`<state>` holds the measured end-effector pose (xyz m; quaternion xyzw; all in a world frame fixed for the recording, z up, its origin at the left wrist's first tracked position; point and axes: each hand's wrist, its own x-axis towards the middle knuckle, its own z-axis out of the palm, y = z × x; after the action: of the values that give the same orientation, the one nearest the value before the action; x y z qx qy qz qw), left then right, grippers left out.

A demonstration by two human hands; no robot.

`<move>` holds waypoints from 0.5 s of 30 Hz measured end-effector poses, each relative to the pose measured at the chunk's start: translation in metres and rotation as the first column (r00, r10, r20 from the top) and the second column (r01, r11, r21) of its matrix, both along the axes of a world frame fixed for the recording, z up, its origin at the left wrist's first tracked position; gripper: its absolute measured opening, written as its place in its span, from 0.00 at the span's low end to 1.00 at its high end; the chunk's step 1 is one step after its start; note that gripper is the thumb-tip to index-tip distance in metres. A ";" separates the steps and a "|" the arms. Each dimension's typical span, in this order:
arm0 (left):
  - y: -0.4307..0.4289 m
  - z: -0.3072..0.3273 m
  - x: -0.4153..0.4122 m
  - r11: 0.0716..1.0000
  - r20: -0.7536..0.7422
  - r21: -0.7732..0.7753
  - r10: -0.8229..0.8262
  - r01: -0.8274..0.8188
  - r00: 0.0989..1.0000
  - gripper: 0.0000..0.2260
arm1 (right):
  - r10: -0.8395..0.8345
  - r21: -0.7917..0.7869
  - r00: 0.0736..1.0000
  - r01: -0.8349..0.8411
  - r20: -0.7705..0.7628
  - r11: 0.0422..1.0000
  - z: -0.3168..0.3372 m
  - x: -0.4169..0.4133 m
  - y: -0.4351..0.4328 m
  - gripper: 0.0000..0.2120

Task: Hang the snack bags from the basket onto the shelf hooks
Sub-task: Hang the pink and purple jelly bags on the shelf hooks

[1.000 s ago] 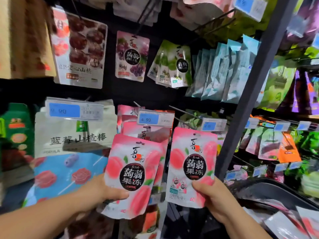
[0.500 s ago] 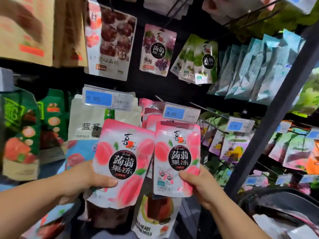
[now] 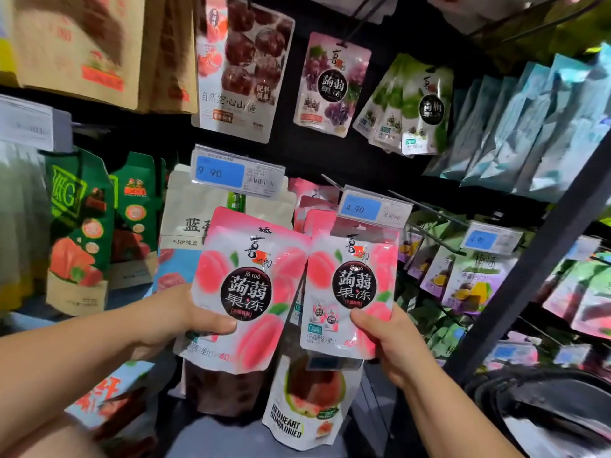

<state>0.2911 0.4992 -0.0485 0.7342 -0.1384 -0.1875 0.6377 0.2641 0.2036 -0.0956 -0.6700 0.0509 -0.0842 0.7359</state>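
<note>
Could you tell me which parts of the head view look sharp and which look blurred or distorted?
Head view: the left peach bag and right peach bag are sharp, print legible; the brown cartons top left are smeared; the shelf upright leans with wide-angle distortion.

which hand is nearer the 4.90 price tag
Right. The right hand is below the 4.90 price tag, holding a pink bag; the left hand is farther off, lower left.
</note>
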 end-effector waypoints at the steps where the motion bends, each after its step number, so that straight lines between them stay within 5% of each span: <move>1: 0.002 -0.005 0.005 1.000 -0.011 -0.007 0.001 -0.001 1.000 0.19 | 0.000 0.002 1.000 0.000 0.000 1.000 0.001 0.000 0.000 0.24; 7: 0.017 -0.023 0.018 0.998 -0.077 0.027 0.065 -0.063 0.995 0.10 | 0.025 -0.009 0.999 -0.025 0.021 1.000 0.002 0.003 0.001 0.22; 11: 0.041 -0.046 0.039 0.979 -0.012 0.186 0.092 -0.088 0.996 0.53 | 0.014 0.004 1.000 -0.014 0.019 1.000 0.001 0.007 0.001 0.24; 15: 0.044 -0.046 0.040 0.992 -0.079 0.121 0.047 -0.038 0.996 0.65 | 0.010 0.014 1.000 -0.010 0.016 1.000 0.001 0.010 0.002 0.21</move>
<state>0.3314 0.5430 -0.0948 0.7653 -0.0849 -0.2117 0.6019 0.2745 0.2060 -0.0947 -0.6644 0.0421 -0.0856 0.7413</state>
